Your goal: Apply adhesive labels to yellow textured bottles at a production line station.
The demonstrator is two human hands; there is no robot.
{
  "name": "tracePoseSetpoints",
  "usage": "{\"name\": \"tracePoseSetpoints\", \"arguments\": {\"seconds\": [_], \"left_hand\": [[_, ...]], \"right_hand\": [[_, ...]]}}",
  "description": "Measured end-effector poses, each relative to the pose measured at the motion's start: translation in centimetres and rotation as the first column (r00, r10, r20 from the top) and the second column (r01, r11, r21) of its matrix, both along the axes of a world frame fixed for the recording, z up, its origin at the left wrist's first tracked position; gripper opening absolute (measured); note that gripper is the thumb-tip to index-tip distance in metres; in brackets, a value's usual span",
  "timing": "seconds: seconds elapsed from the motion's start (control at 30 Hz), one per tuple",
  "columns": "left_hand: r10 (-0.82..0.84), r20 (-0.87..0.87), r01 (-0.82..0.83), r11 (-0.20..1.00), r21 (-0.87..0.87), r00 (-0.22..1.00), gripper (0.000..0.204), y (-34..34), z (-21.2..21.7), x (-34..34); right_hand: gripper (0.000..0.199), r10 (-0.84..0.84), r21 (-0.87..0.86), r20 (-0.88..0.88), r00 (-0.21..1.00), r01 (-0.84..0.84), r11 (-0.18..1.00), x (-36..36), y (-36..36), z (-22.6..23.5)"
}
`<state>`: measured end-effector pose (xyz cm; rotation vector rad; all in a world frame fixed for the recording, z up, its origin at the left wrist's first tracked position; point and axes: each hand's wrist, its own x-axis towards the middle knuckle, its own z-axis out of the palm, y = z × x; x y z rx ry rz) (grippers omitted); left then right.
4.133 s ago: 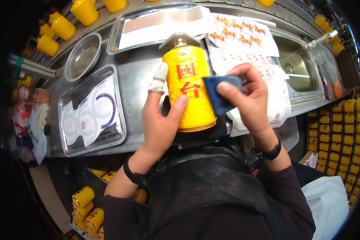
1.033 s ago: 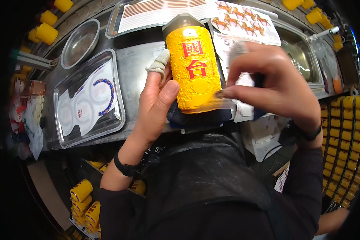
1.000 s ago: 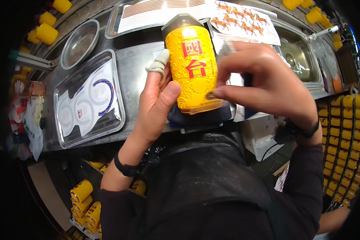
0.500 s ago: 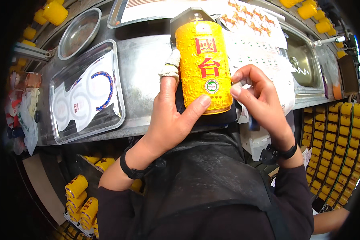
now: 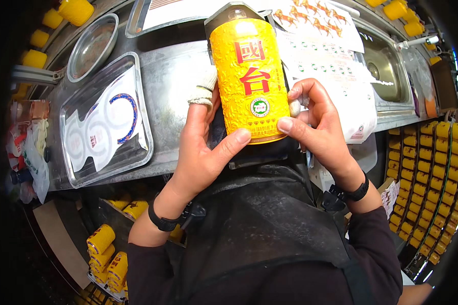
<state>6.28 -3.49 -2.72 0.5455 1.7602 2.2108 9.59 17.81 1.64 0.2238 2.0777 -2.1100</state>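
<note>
A yellow embossed bottle [image 5: 247, 66] with large red characters and a round green-and-white emblem lies at the near edge of the metal bench, its neck pointing away from me. My left hand [image 5: 202, 137] holds its left side, the thumb laid along the lower front and white wrapping on a finger. The thumb of my right hand [image 5: 318, 122] presses the lower right of the front, its index finger curled at the bottle's side. Both hands are closed on the bottle; the other fingertips are partly hidden behind it.
A metal tray [image 5: 150, 147] with white paper and blue-patterned curved strips lies left, a round metal bowl [image 5: 71, 63] beyond it. Label sheets [image 5: 336, 76] cover the bench at right, before a sink [image 5: 402, 86]. Racks of yellow bottles [image 5: 427, 178] stand lower right.
My right thumb has moved from the bottle's right edge onto its lower front. The bottle and my left hand have shifted slightly left in view.
</note>
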Motion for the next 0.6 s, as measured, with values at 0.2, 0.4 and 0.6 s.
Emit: {"name": "tracePoseSetpoints", "arguments": {"seconds": [0.2,0.4,0.6], "left_hand": [[-0.005,0.008,0.005,1.0,0.02,1.0,0.083,-0.08,-0.26,0.03],[0.007,-0.006,-0.007,1.0,0.006,1.0,0.082,0.12,-0.24,0.05],[0.009,-0.003,-0.009,1.0,0.014,1.0,0.082,0.19,-0.19,0.02]], "right_hand": [[0.042,-0.004,0.004,0.033,0.999,0.004,1.0,-0.04,-0.02,0.32],[0.045,0.004,0.029,-0.032,0.999,-0.003,1.0,-0.1,-0.16,-0.12],[0.045,0.004,0.051,-0.071,0.997,0.0,0.999,-0.07,-0.26,-0.32]]}}
